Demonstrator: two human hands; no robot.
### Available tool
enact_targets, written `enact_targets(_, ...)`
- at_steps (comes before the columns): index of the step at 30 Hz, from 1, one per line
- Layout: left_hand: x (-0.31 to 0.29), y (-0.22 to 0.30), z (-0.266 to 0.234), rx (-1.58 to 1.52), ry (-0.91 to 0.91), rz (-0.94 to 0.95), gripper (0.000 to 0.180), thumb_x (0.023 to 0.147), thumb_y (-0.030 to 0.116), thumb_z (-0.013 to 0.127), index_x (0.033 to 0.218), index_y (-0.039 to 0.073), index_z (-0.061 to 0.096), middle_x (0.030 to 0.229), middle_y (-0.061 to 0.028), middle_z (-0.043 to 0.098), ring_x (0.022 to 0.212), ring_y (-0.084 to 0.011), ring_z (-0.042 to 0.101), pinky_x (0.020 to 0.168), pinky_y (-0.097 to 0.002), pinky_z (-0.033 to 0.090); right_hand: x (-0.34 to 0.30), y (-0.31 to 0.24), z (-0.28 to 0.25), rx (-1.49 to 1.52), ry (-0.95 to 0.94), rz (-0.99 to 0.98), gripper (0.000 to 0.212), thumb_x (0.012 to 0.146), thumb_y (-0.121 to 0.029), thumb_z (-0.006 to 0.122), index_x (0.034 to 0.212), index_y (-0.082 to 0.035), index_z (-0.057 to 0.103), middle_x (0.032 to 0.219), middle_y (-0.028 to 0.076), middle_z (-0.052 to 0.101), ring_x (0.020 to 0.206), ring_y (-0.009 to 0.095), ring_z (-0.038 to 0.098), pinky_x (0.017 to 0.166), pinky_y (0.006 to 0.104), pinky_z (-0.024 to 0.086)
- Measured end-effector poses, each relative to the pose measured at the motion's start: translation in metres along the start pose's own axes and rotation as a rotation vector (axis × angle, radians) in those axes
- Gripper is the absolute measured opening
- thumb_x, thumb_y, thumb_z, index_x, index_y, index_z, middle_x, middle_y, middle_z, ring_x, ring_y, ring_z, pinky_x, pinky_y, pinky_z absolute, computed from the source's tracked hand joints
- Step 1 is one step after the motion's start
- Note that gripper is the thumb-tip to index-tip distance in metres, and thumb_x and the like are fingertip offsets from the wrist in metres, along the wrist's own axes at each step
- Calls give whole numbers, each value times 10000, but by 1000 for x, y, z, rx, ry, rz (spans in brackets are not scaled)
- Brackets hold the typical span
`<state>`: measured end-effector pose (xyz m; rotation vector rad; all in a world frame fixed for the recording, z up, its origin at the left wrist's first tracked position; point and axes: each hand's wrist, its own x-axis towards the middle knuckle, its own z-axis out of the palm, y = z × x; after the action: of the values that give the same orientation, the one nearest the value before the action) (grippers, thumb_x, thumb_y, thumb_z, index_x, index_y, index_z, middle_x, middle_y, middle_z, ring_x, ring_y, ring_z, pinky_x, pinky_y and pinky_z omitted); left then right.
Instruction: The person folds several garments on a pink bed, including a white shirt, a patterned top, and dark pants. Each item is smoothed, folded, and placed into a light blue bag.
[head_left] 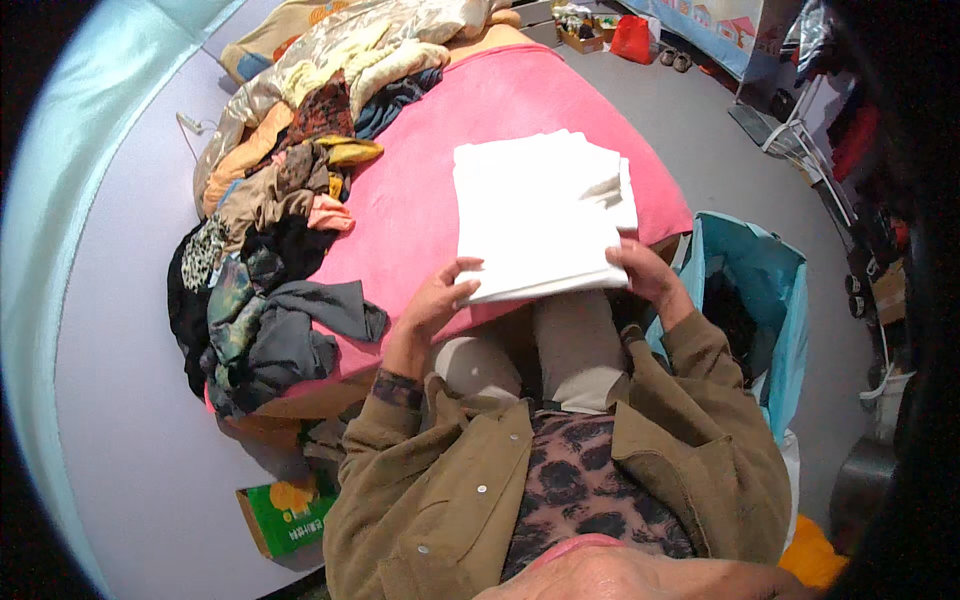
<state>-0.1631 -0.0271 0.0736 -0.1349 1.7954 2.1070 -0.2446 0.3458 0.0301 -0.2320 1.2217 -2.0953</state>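
Note:
A white folded garment [540, 215] lies in a flat, layered square near the front edge of the pink-covered bed [410, 190]; its exact kind I cannot tell. My left hand [437, 298] grips its near left corner, with the thumb on top. At the near right corner, my right hand [645, 270] pinches the layers, fingers partly hidden beneath. The near edge sits just above my knees. On its right side the layers are a little uneven and creased.
Left on the bed is a heap of mixed clothes [270, 200], with a dark grey garment [300, 320] nearest me. A light blue bag [790, 300] holding dark items stands at my right. A green box [290, 515] sits low at left, and a rack [800, 150] stands far right.

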Motion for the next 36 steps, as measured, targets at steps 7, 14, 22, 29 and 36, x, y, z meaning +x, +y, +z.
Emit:
enact_targets(7,-40,-1,-10,-203,-55,-38,302,925,142,685,1202,46,614,1064,-15,631,894,-109,578,806,-264,503,-8,10,18,114,-127,-214,428,964,-249,611,1285,26,547,1193,111,646,1096,171,625,928,307,529)
enact_targets(14,78,55,-11,-337,161,336,568,1000,173,583,1480,3,332,1305,-172,561,1179,-251,585,976,-348,509,92,-55,56,261,174,-296,448,1011,-298,585,1354,-19,506,1299,126,592,1187,243,597,967,349,546)
enact_targets(22,107,23,16,742,360,611,578,928,150,636,1463,64,432,1436,-206,510,1351,-403,458,1121,-488,368,127,-32,85,-759,332,-618,505,970,-273,623,1379,2,515,1374,180,570,1287,298,539,1063,399,451)
enact_targets(29,140,-19,-4,1409,360,322,592,986,476,463,1492,169,444,1592,-210,288,1484,-418,215,1192,-569,160,158,-16,58,-1901,448,-107,686,969,-587,434,1518,-178,409,1633,140,225,1529,286,131,1233,485,36)
enact_targets(36,144,-44,-22,1316,503,608,632,930,448,576,1459,114,484,1562,-270,305,1451,-437,273,1176,-551,218,162,1,29,-1992,656,-248,673,991,-601,370,1533,-203,382,1631,131,236,1530,271,122,1233,471,60)
